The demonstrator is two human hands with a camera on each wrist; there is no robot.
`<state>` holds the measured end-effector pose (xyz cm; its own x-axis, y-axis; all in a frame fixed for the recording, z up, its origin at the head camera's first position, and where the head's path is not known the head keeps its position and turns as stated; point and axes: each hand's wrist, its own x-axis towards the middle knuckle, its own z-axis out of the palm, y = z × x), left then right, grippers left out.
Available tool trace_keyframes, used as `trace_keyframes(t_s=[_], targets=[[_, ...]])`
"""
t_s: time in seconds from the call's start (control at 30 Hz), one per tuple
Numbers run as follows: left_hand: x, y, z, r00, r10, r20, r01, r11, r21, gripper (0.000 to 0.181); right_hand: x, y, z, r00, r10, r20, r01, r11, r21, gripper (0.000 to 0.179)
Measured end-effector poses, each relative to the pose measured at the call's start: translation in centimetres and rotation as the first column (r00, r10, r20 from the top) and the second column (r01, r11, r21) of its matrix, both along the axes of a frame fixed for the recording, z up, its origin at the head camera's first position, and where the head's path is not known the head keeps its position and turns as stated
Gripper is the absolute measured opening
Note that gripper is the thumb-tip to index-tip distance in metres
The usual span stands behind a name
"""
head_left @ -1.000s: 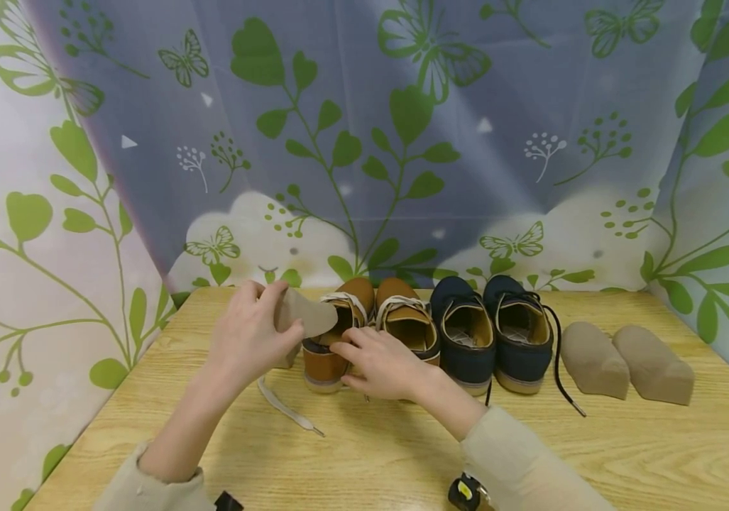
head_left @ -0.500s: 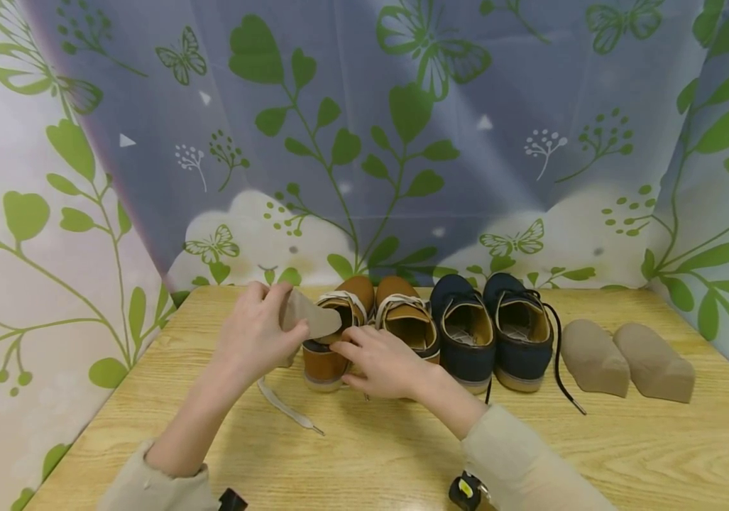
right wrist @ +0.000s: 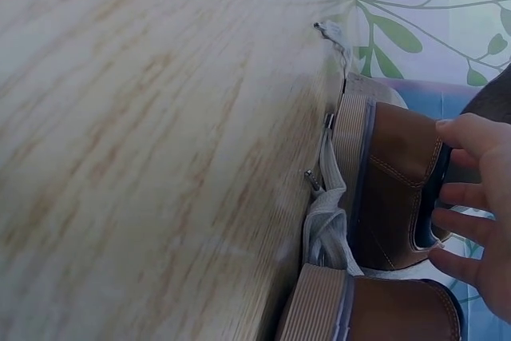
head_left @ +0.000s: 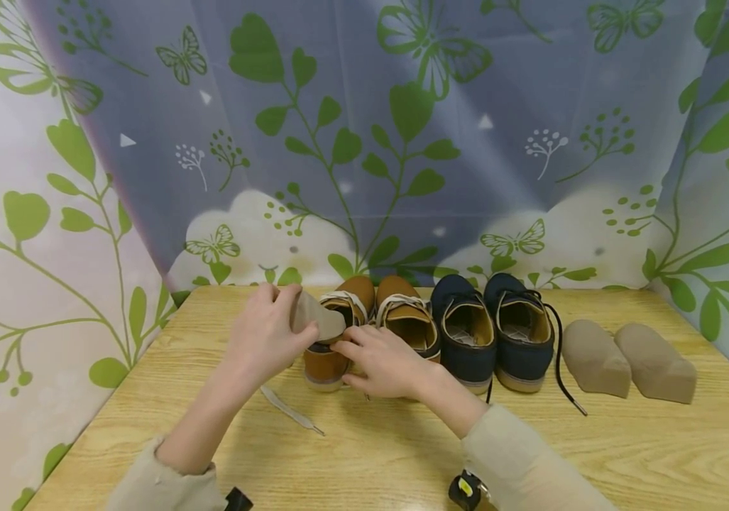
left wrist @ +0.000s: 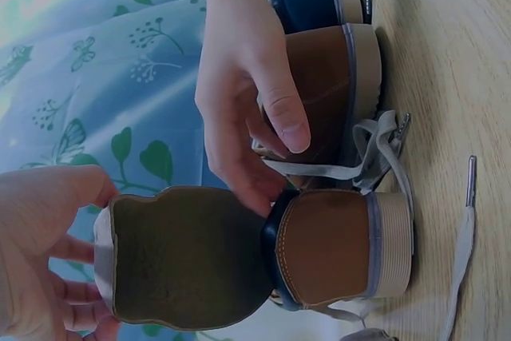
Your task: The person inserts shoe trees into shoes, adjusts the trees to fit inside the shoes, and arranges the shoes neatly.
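Observation:
My left hand (head_left: 268, 333) grips a beige moulded shoe insert (head_left: 318, 319) by its broad end. The insert tilts, its narrow end in the opening of the leftmost tan shoe (head_left: 326, 369); in the left wrist view its dark hollow underside shows. With curled fingers my right hand (head_left: 383, 358) holds the collar of that same shoe, seen close in the right wrist view at the shoe's rim (right wrist: 431, 189). The second tan shoe (head_left: 399, 291) stands alongside, partly behind the right hand. White laces (head_left: 290, 410) trail onto the table.
Two navy shoes (head_left: 463, 355) with dark laces (head_left: 558, 369) stand right of the tan pair. Farther right lie two more beige inserts (head_left: 596, 357). A greyish object (left wrist: 369, 335) shows partly beside the tan shoe. A patterned cloth (head_left: 338, 142) hangs behind the wooden table (head_left: 390, 454).
The left hand has moved right and pushed the insert's narrow end farther into the tan shoe's opening. The right hand stays at the collar.

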<state>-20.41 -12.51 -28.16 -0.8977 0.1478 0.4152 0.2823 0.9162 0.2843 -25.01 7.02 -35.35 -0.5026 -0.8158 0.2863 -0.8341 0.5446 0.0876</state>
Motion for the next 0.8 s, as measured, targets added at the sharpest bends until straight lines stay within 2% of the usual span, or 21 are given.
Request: trace_keyframes(t_s=[0.33, 0.53, 0.8], targets=[[-0.3, 0.4, -0.3, 1.000, 0.009, 0.015, -0.009, 1.000, -0.019, 0.057, -0.2, 0.1, -0.1, 0.999, -0.003, 0.034, 0.002, 1.000, 0.022, 0.046], [-0.7, 0.6, -0.9, 1.000, 0.016, 0.015, -0.015, 0.999, -0.030, 0.058, -0.1, 0.2, 0.2, 0.998, -0.009, 0.059, 0.007, 0.999, 0.045, 0.048], [-0.7, 0.8, -1.4, 0.999, -0.001, -0.036, 0.000, 0.999, -0.033, 0.054, 0.0, 0.1, 0.4, 0.997, -0.020, 0.073, 0.017, 0.998, 0.053, 0.048]])
